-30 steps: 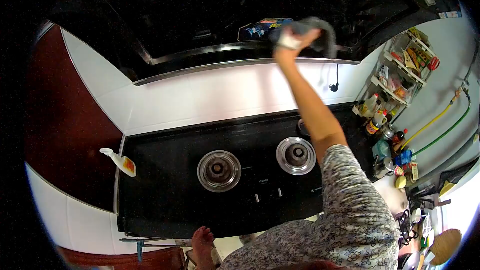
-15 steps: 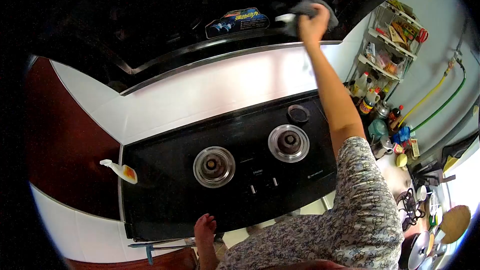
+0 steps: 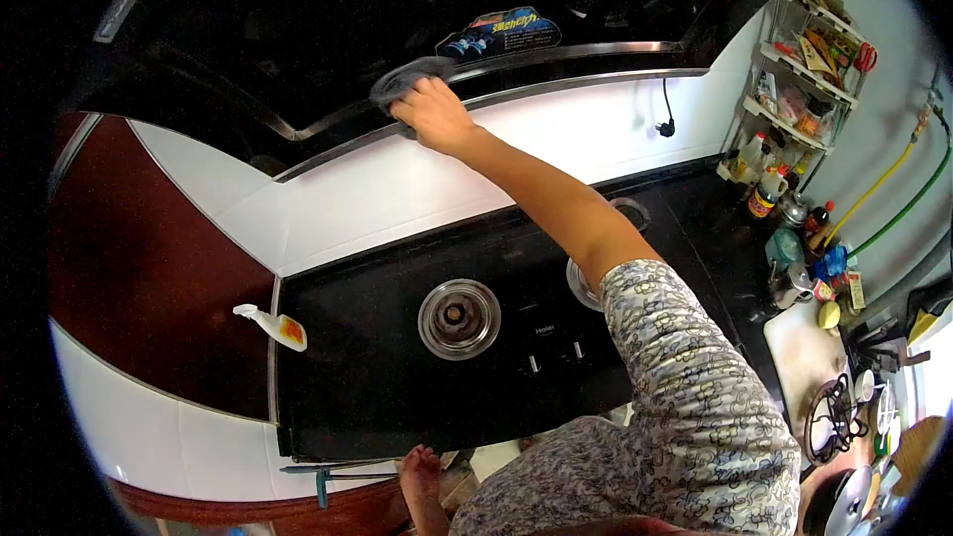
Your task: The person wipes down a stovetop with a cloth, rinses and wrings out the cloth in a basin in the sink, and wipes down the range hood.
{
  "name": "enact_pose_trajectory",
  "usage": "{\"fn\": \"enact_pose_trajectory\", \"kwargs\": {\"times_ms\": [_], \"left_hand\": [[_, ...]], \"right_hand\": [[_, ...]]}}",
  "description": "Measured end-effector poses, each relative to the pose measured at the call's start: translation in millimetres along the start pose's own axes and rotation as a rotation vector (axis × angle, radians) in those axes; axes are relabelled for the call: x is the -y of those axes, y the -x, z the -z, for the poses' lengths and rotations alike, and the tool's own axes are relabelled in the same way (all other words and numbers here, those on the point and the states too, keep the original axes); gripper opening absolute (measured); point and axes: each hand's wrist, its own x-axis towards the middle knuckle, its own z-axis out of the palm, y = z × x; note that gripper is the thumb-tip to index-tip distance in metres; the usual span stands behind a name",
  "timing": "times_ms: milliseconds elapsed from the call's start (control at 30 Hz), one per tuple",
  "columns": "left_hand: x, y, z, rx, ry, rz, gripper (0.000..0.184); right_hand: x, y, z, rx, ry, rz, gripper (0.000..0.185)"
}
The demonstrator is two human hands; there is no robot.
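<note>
My right hand (image 3: 437,117) presses a dark grey cloth (image 3: 409,84) against the lower front edge of the black range hood (image 3: 298,30), its fingers closed over the cloth. The arm stretches across the black gas stove (image 3: 347,377) and partly covers the right burner (image 3: 580,283). The left burner (image 3: 459,320) shows fully. Low in the view, my left hand (image 3: 421,469) hangs by the stove's front edge, fingers curled together with nothing seen in them. A white spray bottle (image 3: 273,326) with an orange label stands or lies near the stove's left end; I cannot tell which.
At right, a white rack (image 3: 804,79) holds packets, with several bottles (image 3: 764,194) below. A black plug (image 3: 666,126) hangs at the wall. A white cutting board (image 3: 799,342) and a pan lid (image 3: 844,501) lie farther right. A blue-handled tool (image 3: 323,481) juts out below the stove edge.
My right hand has swept the cloth leftward along the hood, from right of the sticker to left of it. The view has shifted slightly. My left hand stays low by the edge.
</note>
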Motion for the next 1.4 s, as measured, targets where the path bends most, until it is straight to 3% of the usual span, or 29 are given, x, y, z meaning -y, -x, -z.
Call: {"fn": "enact_pose_trajectory", "kwargs": {"times_ms": [133, 200, 233, 333, 400, 433, 467, 500, 567, 667, 733, 800, 833, 867, 900, 1000, 1067, 1167, 1200, 1233, 1300, 1333, 1400], "left_hand": [[1.6, -2.6, -4.0, 0.069, 0.071, 0.067, 0.020], [5.5, -5.5, -10.9, 0.086, 0.003, 0.036, 0.022], [7.6, -6.4, -15.3, 0.094, -0.027, 0.022, 0.023], [10.5, -8.0, -23.7, 0.031, -0.056, 0.005, 0.025], [12.9, -14.5, -12.5, 0.082, -0.024, -0.011, 0.024], [16.0, -15.3, -8.7, 0.107, -0.003, -0.018, 0.024], [10.1, -3.3, -23.8, -0.018, -0.036, -0.009, 0.022], [13.6, -3.2, -14.5, -0.011, -0.013, -0.006, 0.022], [25.1, -9.6, 4.7, 0.013, 0.041, -0.001, 0.021], [34.4, -5.6, 16.4, -0.052, 0.139, 0.008, 0.019], [27.8, 5.0, 7.6, -0.064, 0.168, 0.009, 0.015], [23.4, 3.8, 9.8, -0.078, 0.159, -0.014, 0.014], [23.0, 3.7, 12.0, -0.084, 0.154, -0.024, 0.013], [24.4, 2.2, 16.0, -0.058, 0.180, -0.051, 0.013], [26.9, 0.1, 22.0, -0.033, 0.204, -0.077, 0.013], [25.2, 3.0, 27.0, 0.016, 0.250, -0.064, 0.013], [25.1, 11.6, 21.8, -0.023, 0.193, -0.105, 0.014], [36.6, 4.5, 46.1, -0.130, 0.229, -0.071, 0.015], [44.3, -4.6, 58.3, -0.070, 0.296, -0.083, 0.015], [45.8, -10.3, 65.9, -0.062, 0.293, -0.047, 0.016], [48.8, -25.6, 74.7, -0.045, 0.246, -0.030, 0.016], [50.2, -26.3, 69.5, -0.066, 0.260, -0.034, 0.016], [42.5, -29.2, 53.7, -0.114, 0.281, -0.043, 0.016]], "right_hand": [[-13.7, -2.0, 34.8, 0.046, 0.096, -0.035, 0.028], [-41.6, 21.8, 76.2, 0.024, 0.113, -0.293, 0.034], [-66.8, 41.1, 86.1, -0.123, 0.055, -0.360, 0.035], [-152.1, 93.5, 102.3, -0.270, 0.137, -0.632, 0.037], [-208.0, 117.7, 106.6, -0.673, -0.075, -0.753, 0.031], [-214.7, 119.9, 117.3, -0.812, 0.056, -0.816, 0.029], [-218.3, 119.8, 123.5, -0.941, -0.098, -0.912, 0.027], [-214.8, 114.3, 124.2, -0.948, -0.085, -0.975, 0.023], [-193.3, 95.6, 104.0, -0.939, 0.245, -0.831, 0.019], [-115.1, 50.5, 48.4, -0.849, 0.285, -0.604, 0.021], [-36.1, 20.4, 20.4, -0.642, -0.162, -0.533, 0.023], [9.0, -4.7, -20.2, -0.314, -0.195, -0.299, 0.031], [41.4, -20.0, -11.6, 0.069, -0.098, -0.246, 0.044], [61.2, -38.6, -11.7, 0.307, -0.065, -0.166, 0.051], [74.5, -49.6, -11.1, 0.282, -0.120, -0.110, 0.051], [61.6, -65.1, -13.5, 0.132, -0.122, -0.052, 0.048], [42.7, -59.7, 35.6, 0.133, -0.092, -0.151, 0.041], [-15.2, -35.5, 99.9, -0.056, -0.091, -0.379, 0.041], [-38.1, -24.9, 115.8, -0.191, -0.230, -0.521, 0.038], [-39.6, -17.2, 137.4, -0.390, -0.208, -0.514, 0.035], [-68.5, -20.2, 152.9, -0.865, -0.076, -0.297, 0.024], [-67.5, -26.0, 157.4, -0.992, -0.269, -0.441, 0.018], [-56.4, -40.9, 139.6, -1.111, -0.071, -0.448, 0.017]]}}
